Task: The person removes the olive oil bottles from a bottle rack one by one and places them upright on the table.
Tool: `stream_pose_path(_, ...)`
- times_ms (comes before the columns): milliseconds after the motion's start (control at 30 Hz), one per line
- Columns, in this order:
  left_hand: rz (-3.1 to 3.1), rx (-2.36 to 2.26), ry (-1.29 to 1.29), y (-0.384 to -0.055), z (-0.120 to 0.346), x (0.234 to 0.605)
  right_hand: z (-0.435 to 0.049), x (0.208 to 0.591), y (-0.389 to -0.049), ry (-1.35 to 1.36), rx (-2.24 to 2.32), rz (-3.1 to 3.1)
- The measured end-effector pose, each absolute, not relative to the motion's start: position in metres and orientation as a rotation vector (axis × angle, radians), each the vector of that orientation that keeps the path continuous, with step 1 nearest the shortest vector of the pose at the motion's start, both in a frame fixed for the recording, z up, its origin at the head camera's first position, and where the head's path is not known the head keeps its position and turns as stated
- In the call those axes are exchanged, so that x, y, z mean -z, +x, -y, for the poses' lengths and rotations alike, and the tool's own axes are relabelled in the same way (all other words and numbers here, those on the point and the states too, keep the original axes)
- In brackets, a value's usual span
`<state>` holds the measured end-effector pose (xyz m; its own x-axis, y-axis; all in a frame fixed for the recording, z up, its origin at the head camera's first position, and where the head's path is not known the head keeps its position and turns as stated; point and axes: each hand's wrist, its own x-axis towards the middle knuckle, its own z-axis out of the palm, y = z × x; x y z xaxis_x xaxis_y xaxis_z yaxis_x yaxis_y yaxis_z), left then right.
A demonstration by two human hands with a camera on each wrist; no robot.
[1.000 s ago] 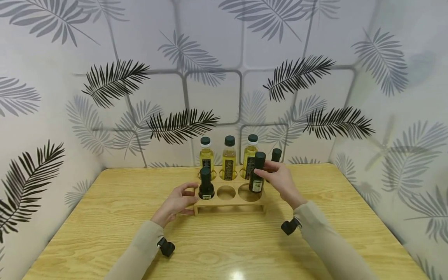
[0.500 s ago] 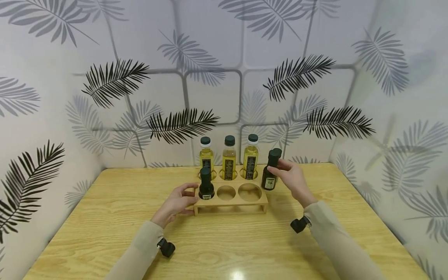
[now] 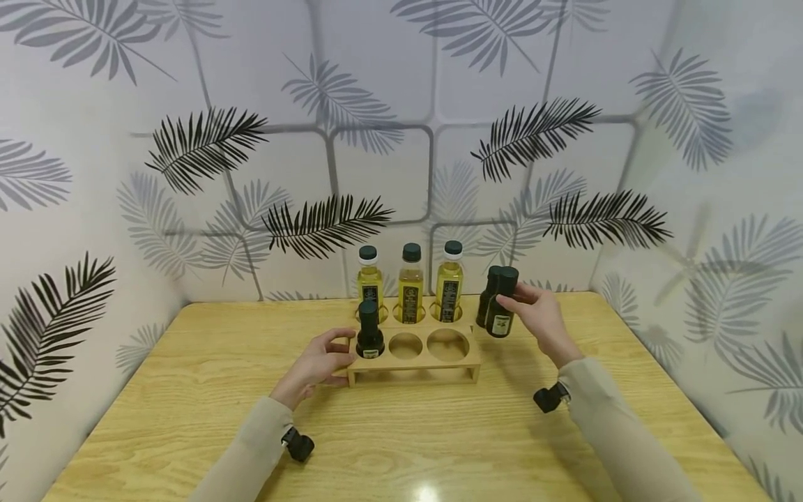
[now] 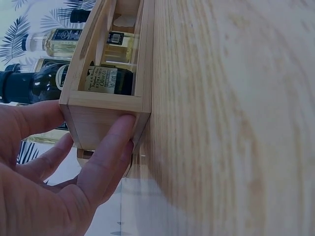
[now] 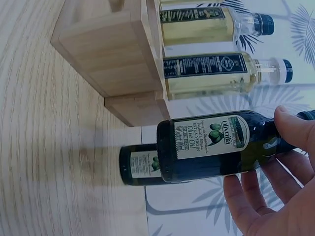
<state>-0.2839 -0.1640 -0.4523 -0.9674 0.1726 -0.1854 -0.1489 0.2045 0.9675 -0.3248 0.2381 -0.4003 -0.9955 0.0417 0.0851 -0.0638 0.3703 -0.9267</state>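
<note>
My right hand [image 3: 541, 317] holds a dark olive oil bottle [image 3: 500, 322] by its neck, right of the wooden bottle rack [image 3: 433, 364]. In the right wrist view this bottle's label [image 5: 211, 137] shows, and its base looks raised off the table. Another dark bottle [image 5: 140, 164] stands on the table behind it, partly hidden. My left hand [image 3: 323, 362] grips the rack's left end, with fingers and thumb against its end panel [image 4: 98, 123]. Close to that hand, a dark bottle [image 3: 370, 335] sits in the front-left hole. The front row's middle and right holes hold nothing.
Three clear bottles of yellow oil, left [image 3: 370, 282], middle [image 3: 410, 289] and right [image 3: 449, 289], stand in the rack's back row. Behind the wooden table [image 3: 401, 432] rises a leaf-patterned wall [image 3: 389, 181], with side walls at left and right.
My right hand has moved the dark olive oil bottle rightward from above the rack's front-right hole to beside the standing dark bottle. My left hand has stayed at the rack's end.
</note>
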Motion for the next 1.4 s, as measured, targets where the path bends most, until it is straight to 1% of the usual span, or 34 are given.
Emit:
stream_pose_path(900, -2.229, -1.841, 0.005, -0.285, 0.163, 0.454, -0.272, 0.426, -0.345, -0.03, -1.683, 2.574)
stream_pose_path(1400, -2.219, -1.832, -0.004, -0.286, 0.164, 0.453, -0.285, 0.44, -0.366, -0.076, -1.73, 2.553)
